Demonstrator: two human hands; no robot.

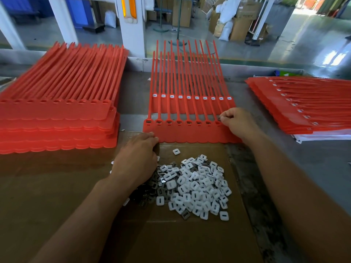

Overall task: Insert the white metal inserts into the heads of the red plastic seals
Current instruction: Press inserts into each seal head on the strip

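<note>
Right hand (237, 122) pinches one insert (219, 118) between thumb and forefinger, just beside the empty head (217, 123) near the right end of the front strip (190, 134) of red seals. The seven heads to the left of it on that strip each hold an insert, grey side up.

Left hand (138, 154) is knuckles up with fingers curled down. Its fingertips touch the strip's near left corner and its palm is over the left edge of the pile (195, 186). Cannot tell whether it holds anything.

The back strip (190, 106) lies partly under the front strip's tails, with a row of white inserts seated in all its heads. The pile of loose inserts, white with some grey sides up, sits on cardboard (76, 205) near the person, between the two forearms.

Left stack (57, 120) of red seal strips has empty heads. Right stack (296, 111), on the desk (266, 164), shows white inserts along its heads.
</note>
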